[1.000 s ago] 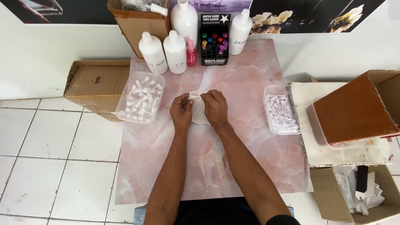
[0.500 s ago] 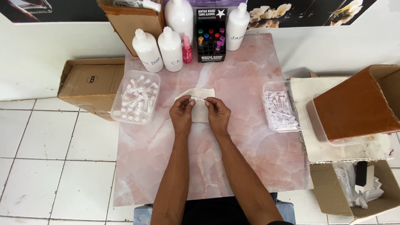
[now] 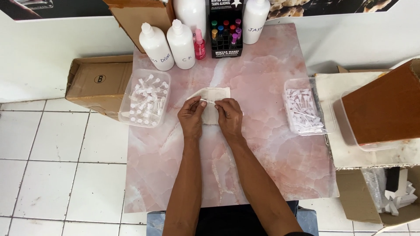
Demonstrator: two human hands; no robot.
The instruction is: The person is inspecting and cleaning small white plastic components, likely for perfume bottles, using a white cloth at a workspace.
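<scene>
White and thin, a little tube (image 3: 207, 102) is pinched between my left hand (image 3: 191, 117) and right hand (image 3: 229, 115), over a cloth (image 3: 213, 97). Left of my grip, a tub (image 3: 144, 103) holds many small parts. Right of it, another tub (image 3: 303, 110) holds more, so I think lots is left.
</scene>
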